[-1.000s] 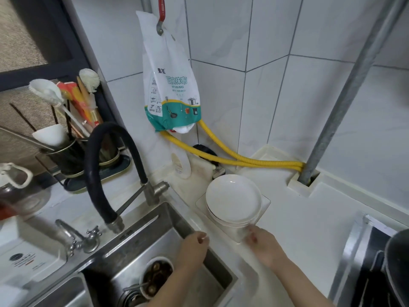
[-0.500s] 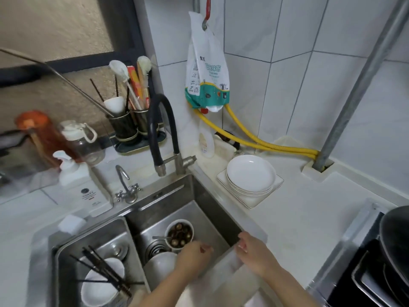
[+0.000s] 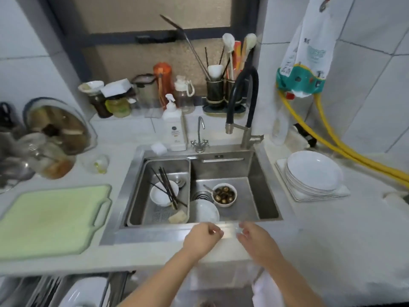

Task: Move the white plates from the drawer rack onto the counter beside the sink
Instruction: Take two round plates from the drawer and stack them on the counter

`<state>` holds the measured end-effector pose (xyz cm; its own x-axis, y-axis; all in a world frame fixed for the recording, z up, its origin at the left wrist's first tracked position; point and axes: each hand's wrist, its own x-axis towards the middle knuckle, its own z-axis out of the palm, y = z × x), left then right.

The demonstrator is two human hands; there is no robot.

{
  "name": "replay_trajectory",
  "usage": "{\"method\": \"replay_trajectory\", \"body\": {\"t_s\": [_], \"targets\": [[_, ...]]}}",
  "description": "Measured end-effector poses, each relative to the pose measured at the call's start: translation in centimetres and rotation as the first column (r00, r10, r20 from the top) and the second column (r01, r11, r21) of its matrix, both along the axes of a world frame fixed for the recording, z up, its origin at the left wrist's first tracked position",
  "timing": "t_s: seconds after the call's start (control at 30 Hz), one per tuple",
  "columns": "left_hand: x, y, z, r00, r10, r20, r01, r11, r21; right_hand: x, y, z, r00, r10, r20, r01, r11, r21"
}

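Head view: worn on the person's head, wide-angle
Facing: forward and down over the sink toward the window
Nearness: close, forearms reach in from bottom edge

The white counter surrounds a steel sink. To the right of the sink a stack of white plates sits on a square white tray. On the left side lies a green cutting board, and a soap bottle stands behind the sink.
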<state>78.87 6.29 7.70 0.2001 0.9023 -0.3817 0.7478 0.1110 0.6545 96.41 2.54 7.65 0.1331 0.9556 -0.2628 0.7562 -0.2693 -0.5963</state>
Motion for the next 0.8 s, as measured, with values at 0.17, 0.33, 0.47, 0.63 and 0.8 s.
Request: {"method": "replay_trajectory", "body": {"t_s": [0.17, 0.33, 0.47, 0.63, 0.8], "targets": [[-6.3, -5.8, -1.3, 0.981, 0.189, -0.051, -0.191, 0.981, -0.026, -4.3, -1.7, -0.9, 0.981, 0.191, -0.029, -0.192, 0.981, -0.03], [-13.1, -11.1, -2.7, 0.923, 0.369, -0.11, -0.378, 0.922, -0.079, -10.1, -3.1, -1.9, 0.916, 0.399, -0.026, -0.4, 0.913, -0.074], [-17.6, -16.5, -3.7, 0.859, 0.503, -0.101, -0.512, 0.85, -0.126, -15.4, -5.0, -3.5, 0.844, 0.537, -0.013, -0.533, 0.835, -0.136], [-23.7, -22.3, -4.2, 0.739, 0.663, -0.114, -0.673, 0.726, -0.142, -23.4, -7.5, -4.9, 0.725, 0.689, -0.005, -0.675, 0.708, -0.207], [-29.9, -26.7, -4.0, 0.633, 0.764, -0.121, -0.772, 0.613, -0.17, -31.8, -10.5, -5.4, 0.654, 0.755, -0.041, -0.74, 0.628, -0.241]]}}
